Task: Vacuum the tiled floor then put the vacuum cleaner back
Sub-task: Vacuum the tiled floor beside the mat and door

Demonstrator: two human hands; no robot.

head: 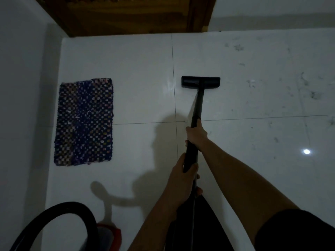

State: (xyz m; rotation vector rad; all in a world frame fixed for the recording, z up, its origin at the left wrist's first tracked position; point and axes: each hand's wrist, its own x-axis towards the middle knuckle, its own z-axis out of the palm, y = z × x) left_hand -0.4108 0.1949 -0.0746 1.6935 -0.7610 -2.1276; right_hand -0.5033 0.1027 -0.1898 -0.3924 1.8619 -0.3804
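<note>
- Both hands grip the black vacuum pole (199, 104). The right hand (196, 134) is closer to the head, and the left hand (183, 176) is behind it.
- The flat black head (200, 83) sits on the white tiled floor (137, 73), just right of a tile line.
- A blue checked mat (85, 122) lies off to the left.
- The red vacuum body (108, 234) and its black hose (54, 213) are at the bottom left.
- Dark smudges (315, 95) dot the tiles on the right.

bare forearms (235, 176), bare left hand (183, 175) and right hand (196, 135). short black fabric sleeve (297, 230) at five o'clock, covering the right upper arm. plain dark cloth garment (207, 226) at six o'clock, low in view.
</note>
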